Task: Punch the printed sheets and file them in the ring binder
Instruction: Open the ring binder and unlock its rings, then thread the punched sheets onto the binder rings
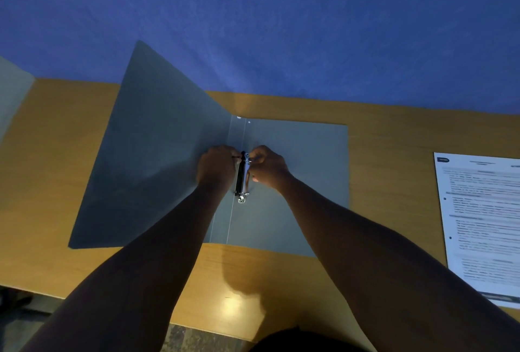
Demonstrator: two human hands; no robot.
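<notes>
A grey ring binder (pixel 304 168) lies open on the wooden desk (pixel 56 182), its left cover tilted up. Along its spine sits the metal ring mechanism (pixel 242 180). My left hand (pixel 216 167) grips the mechanism's upper ring from the left. My right hand (pixel 267 167) pinches the same ring from the right, fingers curled. The lower ring shows below both hands. A stack of printed sheets (pixel 484 225) with punched holes along its left edge lies at the desk's right, apart from both hands.
A blue wall (pixel 253 13) rises right behind the desk. A grey panel (pixel 14 92) stands at the far left edge. The desk's front edge runs close below my forearms, with dark floor beyond it at the lower left.
</notes>
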